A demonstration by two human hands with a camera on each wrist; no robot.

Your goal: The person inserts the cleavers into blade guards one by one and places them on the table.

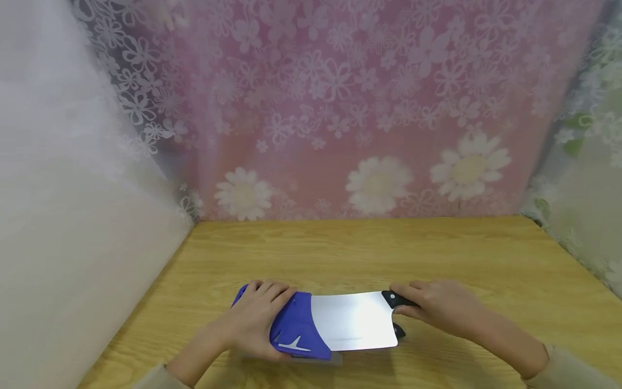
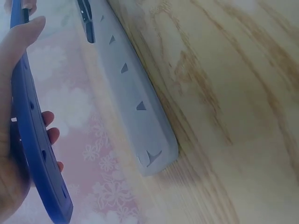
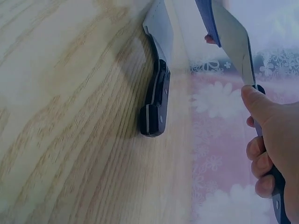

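Note:
My left hand (image 1: pixel 255 319) grips a blue blade sheath (image 1: pixel 298 324), thumb on the near side and fingers over the far side. Out of its right end comes the broad steel blade of a cleaver (image 1: pixel 357 321), whose left part is hidden inside. The fingers of my right hand (image 1: pixel 439 305) are curled round the cleaver's black handle (image 3: pixel 276 186). Below, on the table, lies a second knife in a grey sheath (image 2: pixel 135 102) with small cut-outs. Its black handle (image 3: pixel 156 102) points right; the cleaver covers most of it in the head view.
The wood-grain table (image 1: pixel 359 254) runs back to a pink floral curtain (image 1: pixel 330 108). A white sheet (image 1: pixel 87 178) walls off the left side, and a flowered sheet (image 1: pixel 588 178) hangs along the right.

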